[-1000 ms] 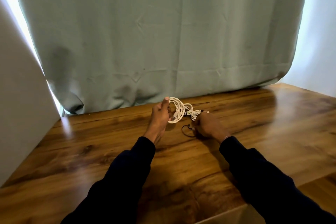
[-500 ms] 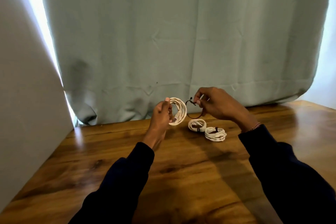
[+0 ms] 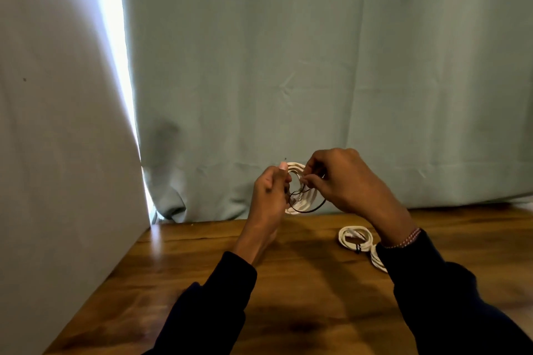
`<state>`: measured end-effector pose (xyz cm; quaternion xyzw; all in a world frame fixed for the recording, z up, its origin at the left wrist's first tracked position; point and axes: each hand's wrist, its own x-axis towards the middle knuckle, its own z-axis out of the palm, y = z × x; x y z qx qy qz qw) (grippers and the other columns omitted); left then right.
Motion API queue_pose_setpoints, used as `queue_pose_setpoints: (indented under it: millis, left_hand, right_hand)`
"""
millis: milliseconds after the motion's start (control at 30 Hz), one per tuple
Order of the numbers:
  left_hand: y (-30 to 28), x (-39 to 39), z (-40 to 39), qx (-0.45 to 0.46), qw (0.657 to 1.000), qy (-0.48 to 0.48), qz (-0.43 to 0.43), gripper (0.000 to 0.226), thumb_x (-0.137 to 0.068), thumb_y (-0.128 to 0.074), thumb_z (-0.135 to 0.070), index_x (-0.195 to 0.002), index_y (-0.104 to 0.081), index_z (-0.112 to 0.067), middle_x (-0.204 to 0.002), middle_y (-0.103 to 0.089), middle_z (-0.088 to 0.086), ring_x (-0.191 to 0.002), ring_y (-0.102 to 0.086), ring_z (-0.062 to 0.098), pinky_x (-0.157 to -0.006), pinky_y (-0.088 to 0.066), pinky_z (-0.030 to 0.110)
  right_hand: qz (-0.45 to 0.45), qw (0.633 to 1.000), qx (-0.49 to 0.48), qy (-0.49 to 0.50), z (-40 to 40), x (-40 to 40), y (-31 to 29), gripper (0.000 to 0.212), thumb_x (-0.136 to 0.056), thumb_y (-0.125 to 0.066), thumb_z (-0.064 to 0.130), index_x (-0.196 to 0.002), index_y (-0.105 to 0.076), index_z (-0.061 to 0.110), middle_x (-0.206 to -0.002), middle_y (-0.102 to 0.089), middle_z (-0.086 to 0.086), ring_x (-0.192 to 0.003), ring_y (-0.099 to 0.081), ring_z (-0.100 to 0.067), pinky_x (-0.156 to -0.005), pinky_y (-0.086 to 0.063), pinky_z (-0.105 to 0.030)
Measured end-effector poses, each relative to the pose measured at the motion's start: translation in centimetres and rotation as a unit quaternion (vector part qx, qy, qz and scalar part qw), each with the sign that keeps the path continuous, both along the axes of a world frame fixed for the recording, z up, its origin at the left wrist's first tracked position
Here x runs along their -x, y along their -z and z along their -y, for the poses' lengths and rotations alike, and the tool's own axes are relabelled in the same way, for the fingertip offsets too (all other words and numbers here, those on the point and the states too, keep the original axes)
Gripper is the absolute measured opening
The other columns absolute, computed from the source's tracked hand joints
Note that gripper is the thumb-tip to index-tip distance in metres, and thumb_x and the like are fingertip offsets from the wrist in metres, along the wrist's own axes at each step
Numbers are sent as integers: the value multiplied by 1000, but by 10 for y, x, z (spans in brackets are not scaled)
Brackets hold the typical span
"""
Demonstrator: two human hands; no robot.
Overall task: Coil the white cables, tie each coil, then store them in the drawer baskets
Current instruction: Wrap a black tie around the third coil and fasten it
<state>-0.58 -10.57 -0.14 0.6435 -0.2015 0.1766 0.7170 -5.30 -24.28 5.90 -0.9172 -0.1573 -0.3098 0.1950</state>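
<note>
Left hand (image 3: 269, 193) grips a white cable coil (image 3: 302, 190) above the wooden table (image 3: 288, 282); right hand (image 3: 343, 179) pinches a thin black tie (image 3: 310, 208) at it, tying underway. Two tied coils (image 3: 356, 238) lie on the table. Storing remains; no drawer baskets visible.

My feed is dim; daylight blazes through the gap (image 3: 115, 72) beside the curtain (image 3: 317, 66), glaring on the table (image 3: 161, 242). Both hands blur softly, edges bend.
</note>
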Motion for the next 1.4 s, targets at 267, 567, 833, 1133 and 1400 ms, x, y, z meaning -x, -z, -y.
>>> queue_pose_setpoints:
  millis: [267, 567, 833, 1133, 1400]
  left_hand:
    - [-8, 1, -7, -6, 999, -31, 12, 37, -104, -42, -42, -86, -56, -14, -63, -46, -2, -58, -42, 9, -51, -41, 23]
    - [-8, -3, -9, -19, 997, -79, 7, 38, -103, -42, -46, -91, -61, -16, -63, -50, -5, -57, -46, 6, -54, -43, 24]
    - [-7, -1, -8, -45, 996, -76, 26, 36, -103, -43, -43, -103, -66, -16, -72, -58, -2, -60, -49, 5, -55, -43, 16]
    - [-9, -3, -11, -40, 995, -86, 11, 39, -104, -44, -44, -89, -62, -13, -66, -52, -2, -58, -48, 6, -52, -41, 20]
    - [-11, -4, -15, -24, 995, -93, 16, 39, -104, -45, -42, -78, -58, -15, -58, -45, -6, -53, -42, 6, -53, -41, 28]
  right_hand:
    - [122, 990, 40, 50, -19, -14, 10, 21, -95, -66, 32, -95, -72, 12, -85, -72, -5, -76, -64, -20, -72, -56, -38]
    - [174, 983, -38, 48, -24, -12, 16, 20, -97, -64, 26, -92, -67, 7, -76, -68, -6, -66, -60, -18, -60, -53, -33]
    - [179, 980, -78, 48, -27, -13, 17, 17, -97, -64, 24, -96, -65, 8, -77, -70, -7, -64, -61, -15, -59, -49, -24]
    - [37, 989, -142, -30, -22, 3, 6, 16, -91, -71, 27, -103, -77, 18, -82, -76, 4, -53, -65, -1, -67, -61, -25]
    - [-172, 968, -142, -114, -12, 23, -8, 12, -83, -77, 11, -94, -75, 14, -77, -77, -1, -64, -75, -12, -57, -59, -21]
